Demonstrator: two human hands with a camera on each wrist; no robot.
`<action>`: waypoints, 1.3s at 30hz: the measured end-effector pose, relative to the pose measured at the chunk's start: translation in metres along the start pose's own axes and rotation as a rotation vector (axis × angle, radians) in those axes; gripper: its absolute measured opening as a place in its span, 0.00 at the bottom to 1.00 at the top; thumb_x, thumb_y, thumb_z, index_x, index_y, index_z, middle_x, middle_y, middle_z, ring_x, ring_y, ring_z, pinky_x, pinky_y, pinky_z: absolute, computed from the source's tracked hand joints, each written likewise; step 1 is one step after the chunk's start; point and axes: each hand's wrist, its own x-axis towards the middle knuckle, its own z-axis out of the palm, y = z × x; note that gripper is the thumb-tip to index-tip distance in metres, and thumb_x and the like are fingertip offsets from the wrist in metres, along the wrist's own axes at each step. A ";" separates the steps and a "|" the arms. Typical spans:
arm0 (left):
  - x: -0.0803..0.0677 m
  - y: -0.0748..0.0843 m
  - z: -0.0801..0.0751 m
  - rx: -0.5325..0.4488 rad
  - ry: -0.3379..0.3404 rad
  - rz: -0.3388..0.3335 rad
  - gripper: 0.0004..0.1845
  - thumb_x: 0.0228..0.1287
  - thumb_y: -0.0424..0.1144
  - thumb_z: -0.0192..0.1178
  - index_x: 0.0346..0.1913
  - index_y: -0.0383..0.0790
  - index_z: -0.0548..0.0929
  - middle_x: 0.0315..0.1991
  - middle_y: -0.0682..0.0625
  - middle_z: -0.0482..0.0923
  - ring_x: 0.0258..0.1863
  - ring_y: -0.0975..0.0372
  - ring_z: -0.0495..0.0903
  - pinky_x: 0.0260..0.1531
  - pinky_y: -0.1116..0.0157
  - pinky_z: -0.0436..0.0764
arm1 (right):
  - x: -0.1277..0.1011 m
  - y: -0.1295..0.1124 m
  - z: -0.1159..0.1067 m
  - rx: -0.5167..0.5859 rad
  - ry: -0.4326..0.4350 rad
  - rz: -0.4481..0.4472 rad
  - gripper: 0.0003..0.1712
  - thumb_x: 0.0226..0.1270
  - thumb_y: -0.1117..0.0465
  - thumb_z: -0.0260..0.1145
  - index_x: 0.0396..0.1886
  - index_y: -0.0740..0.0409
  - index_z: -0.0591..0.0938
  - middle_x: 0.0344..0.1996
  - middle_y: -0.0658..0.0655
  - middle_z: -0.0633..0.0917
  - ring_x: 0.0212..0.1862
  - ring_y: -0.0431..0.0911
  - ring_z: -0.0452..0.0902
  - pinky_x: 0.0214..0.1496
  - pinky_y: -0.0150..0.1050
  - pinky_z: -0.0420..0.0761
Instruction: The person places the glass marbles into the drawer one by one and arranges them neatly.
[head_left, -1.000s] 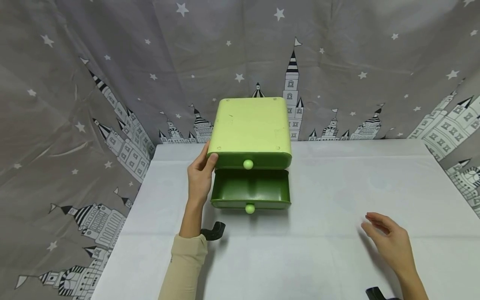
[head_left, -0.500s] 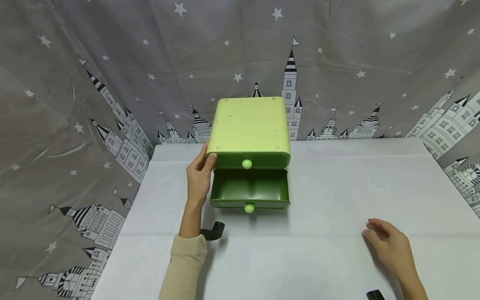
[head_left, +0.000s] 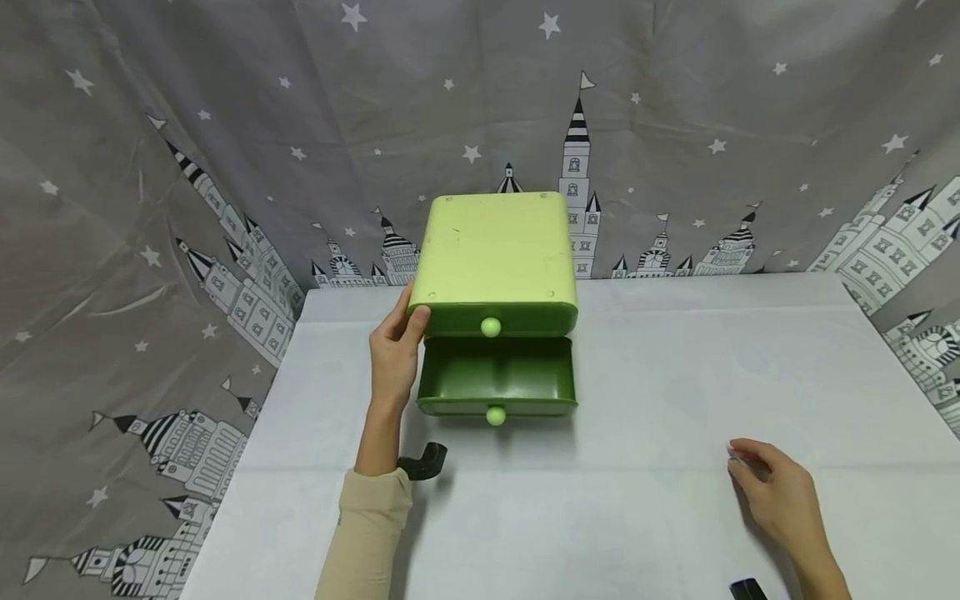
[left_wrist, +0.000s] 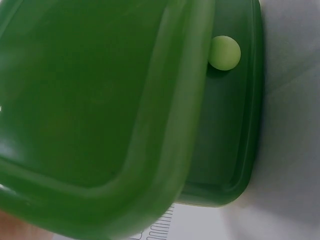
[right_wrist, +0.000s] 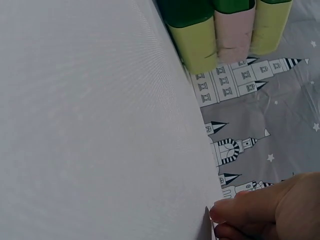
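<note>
green plastic makes up the small drawer box (head_left: pixel 495 258) standing toward the back middle of the white bench (head_left: pixel 675 375), its lighter green top facing up and a grey curtain (head_left: pixel 187 167) printed with stars and castles hanging behind it. the upper drawer is pushed in, showing only its pale round knob (head_left: pixel 491 327), while the lower drawer (head_left: pixel 497 379) is pulled out toward the person and looks empty inside, a second pale knob (head_left: pixel 495 415) on its front. the left hand (head_left: pixel 393 354) grips the front left corner of the box, thumb on the top edge and fingers down the side; a beige sleeve (head_left: pixel 363 533) covers the forearm. in the left wrist view the box fills most of the picture, with a pale knob (left_wrist: pixel 223 52) beside its rim. the right hand (head_left: pixel 776 496) rests low over the bench well to the right of the box, fingers loosely curled, holding nothing. the right wrist view shows fingertips (right_wrist: pixel 240 212) at the cloth's edge.
</note>
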 end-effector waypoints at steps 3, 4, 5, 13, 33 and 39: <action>-0.004 0.012 0.002 0.015 -0.003 -0.001 0.26 0.74 0.34 0.56 0.72 0.36 0.67 0.68 0.44 0.69 0.65 0.56 0.71 0.55 0.68 0.74 | 0.001 0.000 0.001 -0.004 0.007 -0.008 0.15 0.62 0.75 0.66 0.49 0.74 0.80 0.42 0.71 0.85 0.47 0.69 0.80 0.49 0.59 0.75; -0.005 0.015 0.003 0.021 -0.004 -0.002 0.26 0.74 0.34 0.56 0.72 0.35 0.67 0.68 0.44 0.69 0.65 0.56 0.71 0.55 0.68 0.74 | 0.001 0.001 0.001 -0.006 0.010 -0.009 0.15 0.62 0.75 0.66 0.49 0.74 0.80 0.42 0.71 0.85 0.47 0.69 0.80 0.48 0.56 0.76; -0.005 0.016 0.003 0.023 -0.006 -0.001 0.26 0.74 0.34 0.56 0.72 0.35 0.67 0.68 0.44 0.69 0.65 0.56 0.71 0.55 0.68 0.74 | 0.001 0.001 0.000 -0.006 0.013 -0.012 0.15 0.62 0.75 0.66 0.49 0.74 0.81 0.42 0.71 0.85 0.47 0.68 0.80 0.48 0.50 0.79; -0.005 0.016 0.003 0.016 -0.005 0.003 0.26 0.74 0.34 0.57 0.72 0.36 0.67 0.68 0.44 0.69 0.65 0.58 0.72 0.58 0.65 0.73 | 0.002 0.001 -0.001 0.016 0.013 -0.025 0.15 0.61 0.75 0.66 0.48 0.74 0.81 0.41 0.71 0.85 0.46 0.68 0.80 0.41 0.10 0.62; -0.006 0.016 0.003 0.022 0.001 -0.003 0.26 0.74 0.35 0.57 0.72 0.36 0.67 0.68 0.45 0.69 0.65 0.59 0.71 0.61 0.63 0.72 | 0.001 0.002 0.001 0.001 0.026 -0.007 0.14 0.63 0.73 0.66 0.48 0.73 0.81 0.41 0.69 0.85 0.46 0.66 0.81 0.46 0.41 0.79; -0.006 0.015 0.003 0.021 0.003 -0.003 0.27 0.74 0.35 0.57 0.72 0.36 0.67 0.68 0.45 0.69 0.65 0.59 0.71 0.61 0.62 0.72 | 0.002 0.003 0.001 0.012 0.059 -0.012 0.13 0.62 0.73 0.68 0.47 0.72 0.82 0.39 0.68 0.86 0.43 0.63 0.82 0.40 0.16 0.65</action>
